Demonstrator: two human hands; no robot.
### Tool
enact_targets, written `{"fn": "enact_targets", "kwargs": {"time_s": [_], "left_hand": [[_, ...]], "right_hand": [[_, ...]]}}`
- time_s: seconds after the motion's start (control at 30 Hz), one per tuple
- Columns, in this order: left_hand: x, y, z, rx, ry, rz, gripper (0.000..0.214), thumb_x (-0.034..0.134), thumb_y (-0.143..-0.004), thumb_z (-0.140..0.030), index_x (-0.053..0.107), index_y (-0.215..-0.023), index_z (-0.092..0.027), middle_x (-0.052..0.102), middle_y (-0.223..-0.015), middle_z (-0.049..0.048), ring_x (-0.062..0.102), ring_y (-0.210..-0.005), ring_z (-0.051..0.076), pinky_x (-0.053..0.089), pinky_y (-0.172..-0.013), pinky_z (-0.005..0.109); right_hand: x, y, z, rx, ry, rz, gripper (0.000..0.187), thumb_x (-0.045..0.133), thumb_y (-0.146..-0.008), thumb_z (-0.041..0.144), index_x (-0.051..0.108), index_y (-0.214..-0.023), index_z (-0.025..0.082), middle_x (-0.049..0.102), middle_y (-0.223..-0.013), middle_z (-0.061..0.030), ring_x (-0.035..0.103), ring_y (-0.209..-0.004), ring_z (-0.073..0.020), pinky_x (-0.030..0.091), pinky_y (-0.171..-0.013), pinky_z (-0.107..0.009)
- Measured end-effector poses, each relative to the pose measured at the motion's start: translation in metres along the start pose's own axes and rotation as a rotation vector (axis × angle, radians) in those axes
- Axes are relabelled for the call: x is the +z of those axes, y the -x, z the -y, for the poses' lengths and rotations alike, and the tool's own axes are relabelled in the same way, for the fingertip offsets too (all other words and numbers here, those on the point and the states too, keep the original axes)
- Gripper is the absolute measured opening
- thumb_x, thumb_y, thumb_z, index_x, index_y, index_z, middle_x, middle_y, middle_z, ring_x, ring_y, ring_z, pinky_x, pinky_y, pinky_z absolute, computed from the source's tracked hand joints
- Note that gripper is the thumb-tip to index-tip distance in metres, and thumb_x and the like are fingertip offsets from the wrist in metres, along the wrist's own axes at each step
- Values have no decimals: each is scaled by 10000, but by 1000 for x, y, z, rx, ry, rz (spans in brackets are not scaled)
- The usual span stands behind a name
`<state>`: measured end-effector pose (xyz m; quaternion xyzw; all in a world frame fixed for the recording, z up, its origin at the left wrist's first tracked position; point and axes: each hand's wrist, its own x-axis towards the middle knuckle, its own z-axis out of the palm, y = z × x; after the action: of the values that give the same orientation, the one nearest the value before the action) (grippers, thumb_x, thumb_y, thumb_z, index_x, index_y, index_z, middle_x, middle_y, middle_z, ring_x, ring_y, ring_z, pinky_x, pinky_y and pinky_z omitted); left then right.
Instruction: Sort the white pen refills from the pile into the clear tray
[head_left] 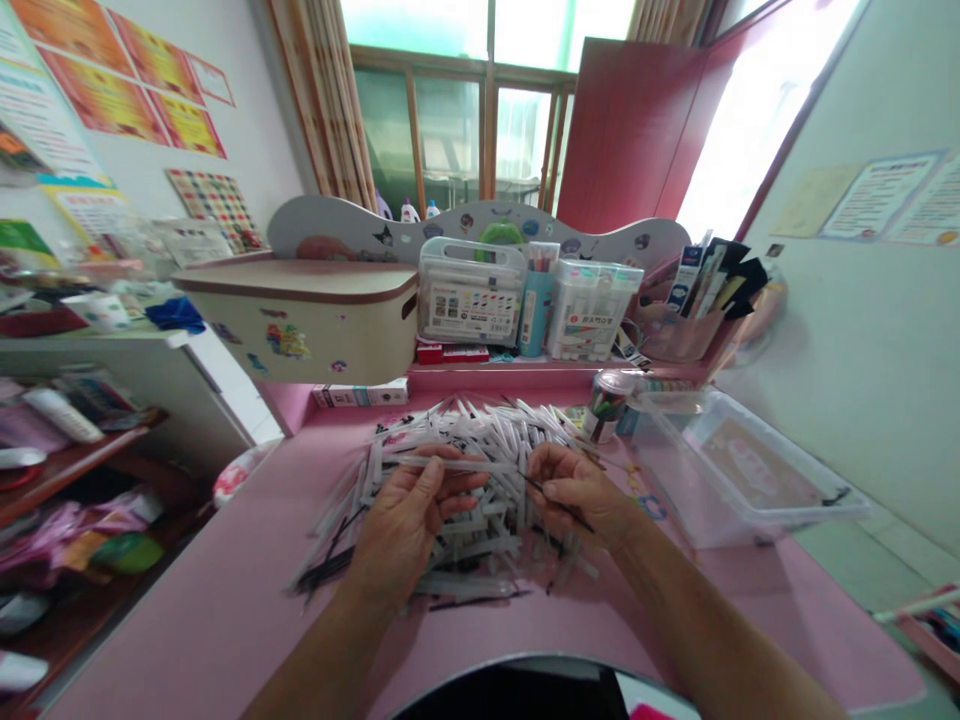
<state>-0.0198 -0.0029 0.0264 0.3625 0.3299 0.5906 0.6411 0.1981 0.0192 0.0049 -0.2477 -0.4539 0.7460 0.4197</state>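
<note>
A big heap of white pen barrels and thin black refills (pixel 480 440) lies on the pink desk (pixel 225 600). My left hand (pixel 405 520) is closed on a white pen barrel (pixel 457 464), held level above the heap. My right hand (pixel 574 490) pinches a thin black refill (pixel 559 505) that slants down to the right. The two hands are close together over the middle of the heap.
A clear plastic bin (pixel 742 470) stands to the right of the heap, with a small round tin (pixel 606 405) beside it. Marker cases (pixel 471 290), a pen cup and a cream box (pixel 300 315) sit on the rear shelf. Cluttered shelves stand at the left.
</note>
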Motion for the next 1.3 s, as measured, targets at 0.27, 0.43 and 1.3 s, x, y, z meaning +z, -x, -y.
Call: {"fn": "enact_targets", "kwargs": {"time_s": [0.27,0.43,1.3], "left_hand": [[-5,1,-3,7,-65,42,264,724,-825,-373,625,-940,-157,762,-929,70,736,-790,172,591,-627,223],[-8,2,-9,-24,-83,102,274,747,-800,-394,641,-888,-158,752,-853,53,721,-691,164,566,-546,212],[-18,0,-15,-61,-275,96,183,847,-633,-259,773,-787,-192,696,-630,2,628,-582,117,511,-587,204]], "right_hand": [[-7,2,-1,27,-50,95,332,825,-710,271,584,-902,149,651,-726,20,465,-388,-15,284,-332,-109],[-6,4,0,52,-127,215,349,831,-720,221,515,-861,170,652,-975,13,494,-396,10,298,-315,-107],[-10,6,-1,3,-352,268,381,781,-746,190,535,-1037,203,692,-1056,-18,289,-347,57,219,-268,-43]]}}
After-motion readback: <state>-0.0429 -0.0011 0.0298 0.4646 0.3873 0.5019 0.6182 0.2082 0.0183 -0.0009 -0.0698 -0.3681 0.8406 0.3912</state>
